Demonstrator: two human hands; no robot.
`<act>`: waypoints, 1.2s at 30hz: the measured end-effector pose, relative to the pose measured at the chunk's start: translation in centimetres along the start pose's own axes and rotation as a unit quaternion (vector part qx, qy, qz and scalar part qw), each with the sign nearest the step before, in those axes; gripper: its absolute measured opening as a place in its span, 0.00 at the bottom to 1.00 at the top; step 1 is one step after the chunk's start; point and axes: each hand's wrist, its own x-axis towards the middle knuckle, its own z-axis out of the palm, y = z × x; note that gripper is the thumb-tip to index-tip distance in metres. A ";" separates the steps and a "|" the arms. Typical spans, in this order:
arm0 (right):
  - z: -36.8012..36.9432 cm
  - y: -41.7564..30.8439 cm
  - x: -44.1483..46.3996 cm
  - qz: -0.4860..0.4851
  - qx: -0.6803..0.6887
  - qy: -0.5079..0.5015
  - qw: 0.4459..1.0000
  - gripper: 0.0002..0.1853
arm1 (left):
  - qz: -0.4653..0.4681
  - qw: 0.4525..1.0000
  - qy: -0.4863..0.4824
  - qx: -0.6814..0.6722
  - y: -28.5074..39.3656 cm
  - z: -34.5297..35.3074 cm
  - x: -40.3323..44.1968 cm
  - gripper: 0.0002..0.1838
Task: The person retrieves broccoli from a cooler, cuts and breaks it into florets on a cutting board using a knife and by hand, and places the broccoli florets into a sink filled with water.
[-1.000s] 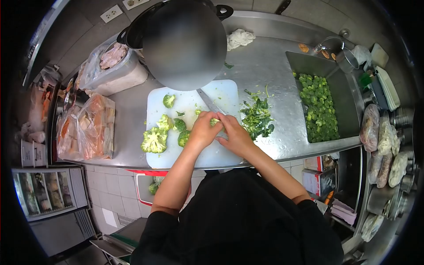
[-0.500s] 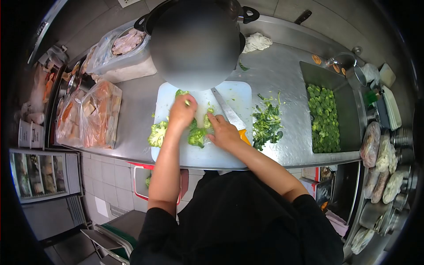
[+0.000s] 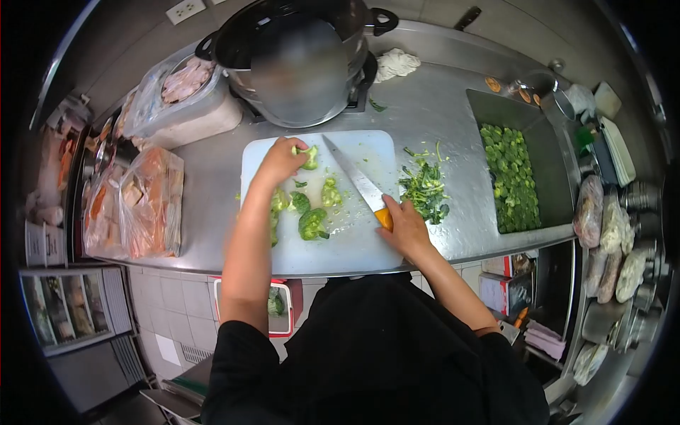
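Observation:
My left hand (image 3: 282,163) pinches a broccoli floret (image 3: 309,157) over the upper left of the white cutting board (image 3: 354,255). My right hand (image 3: 409,229) is closed on the yellow handle of a large knife (image 3: 358,176), whose blade lies across the board pointing up and left. Between the hands sit several more broccoli pieces (image 3: 312,224), a few partly hidden behind my left forearm. Just right of the board is a heap of broccoli leaves and stalk trimmings (image 3: 425,191).
A large pot (image 3: 237,81) stands behind the board. Several broccoli florets (image 3: 511,177) fill part of the sink (image 3: 478,117) at right. On the left are bagged food (image 3: 152,205) and a plastic tub (image 3: 163,124). Below the counter edge is a red-rimmed bin (image 3: 283,331).
My right hand has left the broccoli pieces and moved right onto the knife handle. My left hand stays at the upper left with a floret. The camera view has shifted slightly.

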 end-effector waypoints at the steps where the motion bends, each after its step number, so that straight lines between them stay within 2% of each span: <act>1: 0.0 0.7 -0.3 0.024 0.011 -0.021 0.999 0.35 | 0.026 0.997 0.008 -0.067 1.4 1.5 -0.5 0.14; 3: -0.4 1.8 -0.4 0.043 0.039 -0.034 0.998 0.34 | 0.040 0.993 0.004 -0.108 4.3 5.0 -1.9 0.15; 4: -0.5 2.4 -0.5 0.059 0.066 -0.051 0.995 0.33 | 0.047 0.997 0.007 -0.064 5.8 6.6 -3.2 0.14; 5: -0.4 3.6 -0.6 0.041 0.086 -0.044 0.995 0.30 | 0.115 0.993 0.032 0.022 5.5 8.5 -4.1 0.13; 6: -0.6 4.2 -1.0 0.045 0.090 -0.040 0.994 0.30 | 0.222 0.965 0.086 0.106 5.1 10.3 -5.2 0.13; 8: -1.0 5.3 -1.8 0.062 0.161 -0.054 0.984 0.30 | 0.188 0.974 0.059 0.107 5.6 12.7 -7.5 0.12; 12: -3.0 4.9 -3.1 0.099 0.186 -0.080 0.974 0.26 | 0.149 0.976 0.060 0.148 6.8 12.9 -9.1 0.09; 17: -3.2 2.7 -3.6 0.008 0.199 -0.095 0.975 0.20 | 0.155 0.963 -0.004 0.220 7.5 12.5 -10.4 0.07; 23: -2.7 1.7 -3.7 -0.035 0.193 -0.085 0.977 0.18 | 0.168 0.962 0.028 0.213 7.3 12.9 -11.4 0.06; 36: -0.3 1.0 -2.6 -0.028 0.201 -0.080 0.976 0.15 | 0.165 0.966 0.061 0.189 5.8 13.7 -11.3 0.07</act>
